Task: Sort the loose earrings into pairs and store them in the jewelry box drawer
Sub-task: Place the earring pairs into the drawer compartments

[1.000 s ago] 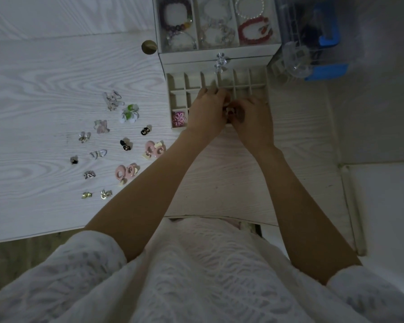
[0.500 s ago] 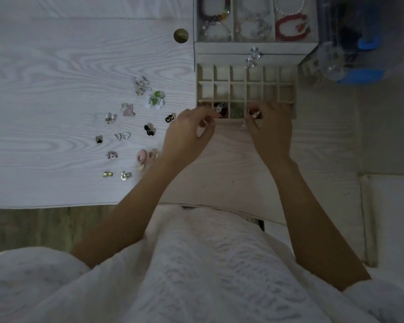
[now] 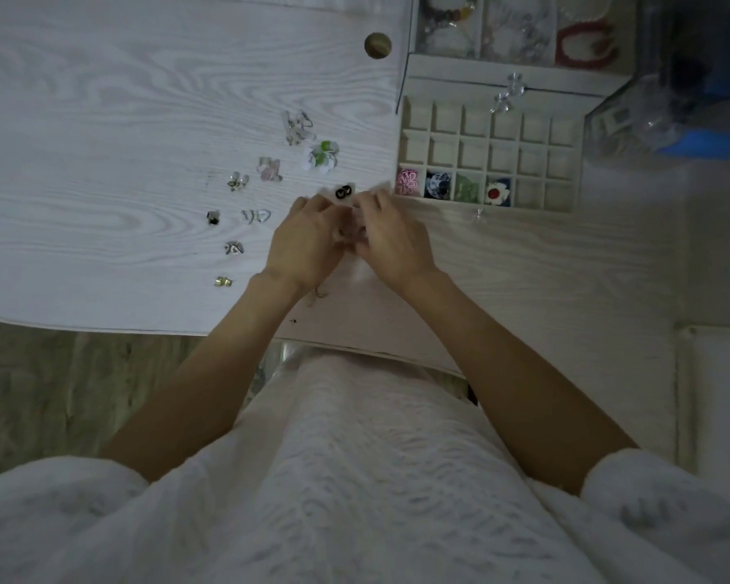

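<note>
The jewelry box drawer [image 3: 580, 162] stands pulled out at the upper right. Its front row holds a pink flower pair [image 3: 406, 182], a blue-white pair [image 3: 438, 185], a green pair [image 3: 466, 188] and a red-and-white flower pair [image 3: 497, 192]. My left hand [image 3: 308, 242] and my right hand [image 3: 393, 240] meet on the table just left of the drawer. Their fingers curl around a small pink earring [image 3: 349, 231], mostly hidden. A black pair [image 3: 343, 191] lies at my fingertips. Several loose earrings lie to the left, among them a green-white flower [image 3: 323, 155] and clear hearts [image 3: 256, 215].
The box's top tray [image 3: 409, 40] holds bracelets, with a crystal knob [image 3: 507, 94] below it. A clear container with blue parts [image 3: 692, 99] stands at the far right. A brass disc [image 3: 378, 45] sits left of the box. The table's front edge [image 3: 102, 326] runs near my lap.
Both hands left the drawer's front row and moved left onto the table, closing together over the pink earrings. The red-and-white flower pair now lies in the drawer.
</note>
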`<state>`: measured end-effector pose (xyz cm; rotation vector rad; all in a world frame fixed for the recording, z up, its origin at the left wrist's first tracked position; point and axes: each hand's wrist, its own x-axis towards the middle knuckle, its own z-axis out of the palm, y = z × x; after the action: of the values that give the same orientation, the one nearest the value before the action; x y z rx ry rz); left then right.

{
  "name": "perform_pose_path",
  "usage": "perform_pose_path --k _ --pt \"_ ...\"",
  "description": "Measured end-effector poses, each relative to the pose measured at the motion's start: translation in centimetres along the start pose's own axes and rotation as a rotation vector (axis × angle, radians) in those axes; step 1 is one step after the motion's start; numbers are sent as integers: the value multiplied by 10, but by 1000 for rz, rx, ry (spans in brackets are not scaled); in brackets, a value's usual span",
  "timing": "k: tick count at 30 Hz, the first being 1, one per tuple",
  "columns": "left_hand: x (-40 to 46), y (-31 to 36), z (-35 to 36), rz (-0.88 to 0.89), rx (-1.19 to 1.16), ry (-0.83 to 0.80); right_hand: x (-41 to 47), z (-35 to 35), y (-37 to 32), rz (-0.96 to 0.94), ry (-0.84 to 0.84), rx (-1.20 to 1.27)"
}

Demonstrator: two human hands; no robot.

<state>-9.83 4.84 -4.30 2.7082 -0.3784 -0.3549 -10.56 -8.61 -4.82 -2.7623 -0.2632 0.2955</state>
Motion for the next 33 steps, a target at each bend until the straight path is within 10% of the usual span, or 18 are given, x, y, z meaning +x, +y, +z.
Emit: perform_pose_path --k 23,33 --pt "22 93 5 163 -585 58 -96 -34 102 426 218 430" --pt "105 172 44 248 -278 -4 -92 -70 151 536 396 516"
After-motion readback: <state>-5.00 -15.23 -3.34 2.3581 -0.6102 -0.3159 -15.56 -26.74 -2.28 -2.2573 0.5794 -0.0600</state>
